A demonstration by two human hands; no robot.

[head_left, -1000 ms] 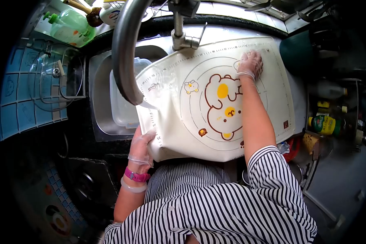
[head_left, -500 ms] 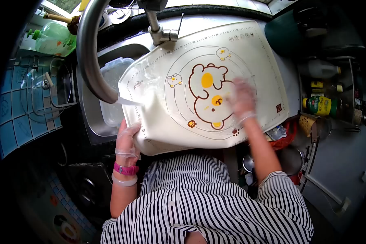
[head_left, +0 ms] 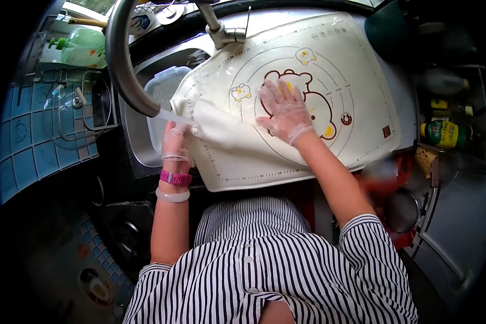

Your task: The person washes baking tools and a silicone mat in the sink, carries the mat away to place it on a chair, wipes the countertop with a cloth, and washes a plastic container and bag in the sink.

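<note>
A large cream baking mat [head_left: 362,70] with bear drawings, rings and ruler marks lies over the counter and partly over the sink. My right hand [head_left: 287,112], in a clear plastic glove, rests flat on the bear print with fingers spread. At the mat's left edge, my gloved left hand [head_left: 175,141] grips the border, its fingers partly hidden at the fold. Water [head_left: 171,116] runs from the curved faucet [head_left: 125,70] onto the mat just above that hand. The mat's surface is wet and buckled there.
The metal sink [head_left: 137,143] holds a translucent plastic container [head_left: 164,81]. A green soap bottle [head_left: 83,48] stands at the upper left, near a dish rack [head_left: 86,132]. Bottles [head_left: 443,134] fill a shelf at the right. A dark green bin [head_left: 386,29] is at the upper right.
My right hand has moved left across the mat and now lies flat. My left hand has shifted up along the edge, and the mat's left side is folded more.
</note>
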